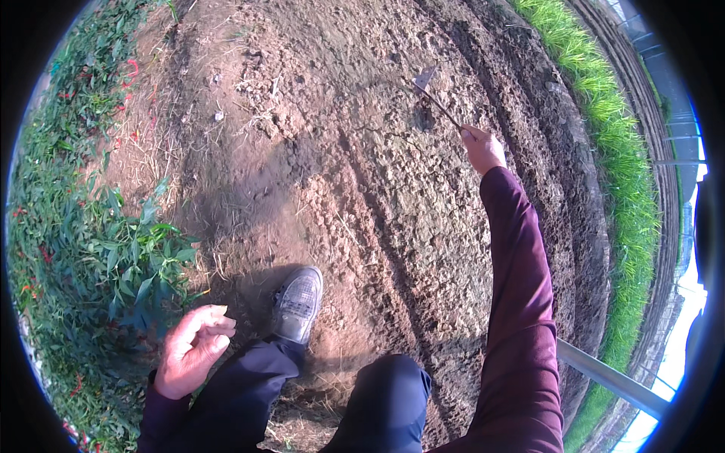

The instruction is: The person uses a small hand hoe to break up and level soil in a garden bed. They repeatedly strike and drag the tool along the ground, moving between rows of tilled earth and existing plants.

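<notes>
My right hand is stretched forward over the soil, closed on the thin handle of a hand tool. At the tool's far end a flat, roughly triangular blade is held close above or against the crumbly ground; which of these I cannot tell. My left hand hangs at the lower left with loosely curled fingers and nothing visible in it. Just beyond that hand are leafy green pepper plants, with red peppers among and beside them.
A grey shoe stands on the bare soil. Shallow furrows run along the ground. On the right grows a strip of bright green grassy plants. A grey metal pole extends behind my right arm.
</notes>
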Demonstrator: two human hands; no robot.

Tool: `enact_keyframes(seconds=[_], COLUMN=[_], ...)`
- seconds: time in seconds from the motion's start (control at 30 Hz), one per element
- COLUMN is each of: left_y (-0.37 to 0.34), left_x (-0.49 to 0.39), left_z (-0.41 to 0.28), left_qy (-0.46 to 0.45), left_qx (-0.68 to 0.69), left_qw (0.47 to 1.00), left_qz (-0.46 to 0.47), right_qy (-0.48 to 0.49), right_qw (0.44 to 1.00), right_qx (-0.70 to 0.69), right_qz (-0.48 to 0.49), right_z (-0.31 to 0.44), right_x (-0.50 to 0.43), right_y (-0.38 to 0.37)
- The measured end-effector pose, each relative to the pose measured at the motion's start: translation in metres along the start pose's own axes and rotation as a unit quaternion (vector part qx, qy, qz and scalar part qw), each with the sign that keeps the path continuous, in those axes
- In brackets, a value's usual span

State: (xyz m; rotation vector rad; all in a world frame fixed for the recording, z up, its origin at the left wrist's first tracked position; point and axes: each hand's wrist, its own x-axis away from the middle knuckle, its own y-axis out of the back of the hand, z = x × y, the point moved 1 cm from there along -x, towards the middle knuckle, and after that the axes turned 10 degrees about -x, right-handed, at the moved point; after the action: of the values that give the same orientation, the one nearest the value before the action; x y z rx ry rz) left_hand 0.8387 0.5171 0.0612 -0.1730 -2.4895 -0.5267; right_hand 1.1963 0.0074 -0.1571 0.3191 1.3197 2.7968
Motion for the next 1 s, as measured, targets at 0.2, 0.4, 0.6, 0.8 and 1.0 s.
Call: enact_keyframes(seconds=[0.2,0.4,0.6,0.8,1.0], left_y=[0.0,0.001,-0.01,-0.008,-0.012], left_x=[0.009,0.008,0.009,0.019,0.014], left_z=[0.011,0.012,0.0,0.008,0.009], left_qy=[0.006,-0.022,-0.042,-0.037,-0.053], left_qx=[0.01,0.022,0.003,0.001,-0.014], left_qw=[1.0,0.999,0.999,0.999,0.998], left_qz=[-0.015,-0.016,-0.006,-0.013,-0.009], right_qy=[-0.035,0.007,-0.013,-0.044,-0.049], right_qw=[0.996,0.999,1.0,0.991,0.997], right_qx=[-0.007,-0.031,-0.015,0.003,-0.031], right_qz=[0.083,0.037,0.018,0.125,0.042], right_z=[-0.023,-0.048,-0.025,-0.08,-0.072], right_x=[0.059,0.072,0.035,0.105,0.106], right_y=[0.037,0.067,0.016,0.089,0.095])
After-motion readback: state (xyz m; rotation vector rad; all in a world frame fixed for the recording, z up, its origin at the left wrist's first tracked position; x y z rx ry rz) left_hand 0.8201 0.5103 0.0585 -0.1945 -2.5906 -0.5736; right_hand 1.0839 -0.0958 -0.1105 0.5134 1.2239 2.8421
